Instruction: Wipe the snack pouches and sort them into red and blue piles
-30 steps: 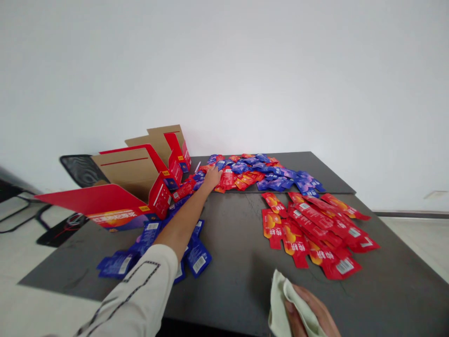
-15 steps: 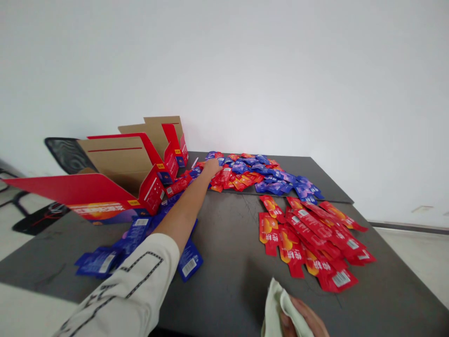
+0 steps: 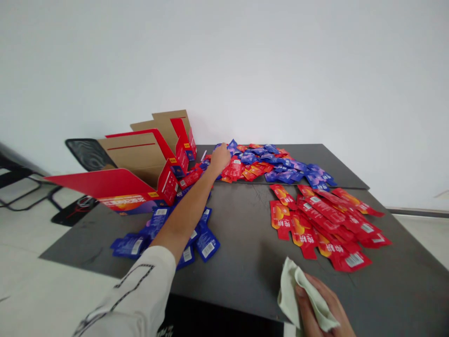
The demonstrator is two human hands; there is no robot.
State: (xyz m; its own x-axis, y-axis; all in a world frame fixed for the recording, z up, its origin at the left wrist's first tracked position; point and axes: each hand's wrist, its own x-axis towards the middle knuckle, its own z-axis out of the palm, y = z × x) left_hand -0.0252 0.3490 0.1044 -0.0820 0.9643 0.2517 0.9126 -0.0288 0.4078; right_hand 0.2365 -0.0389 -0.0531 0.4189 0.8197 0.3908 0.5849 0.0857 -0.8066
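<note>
My left hand (image 3: 220, 157) reaches far across the table to the mixed pile. Its fingers are closed on a blue sachet (image 3: 232, 145), whose pointed corner stands up beside the fingertips. Red and blue sachets (image 3: 235, 167) lie around and below this hand. Near the front edge, my right hand (image 3: 328, 304) grips a folded pale green cloth (image 3: 291, 288) between thumb and fingers, raised over the table. Beyond the cloth spreads a heap of red sachets (image 3: 324, 220). Blue sachets (image 3: 207, 244) lie beneath my left forearm, which partly hides them.
Open red cardboard boxes (image 3: 140, 199) stand in a row along the left side, flaps raised. A dark grey table (image 3: 238, 224) carries everything, with a raised board (image 3: 345, 171) at its far end. A black mesh chair (image 3: 89, 153) stands behind the boxes.
A blue sachet now sticks up at my left fingertips. The view has shifted, so the table contents appear further right and slightly higher. My right hand still holds the cloth.
</note>
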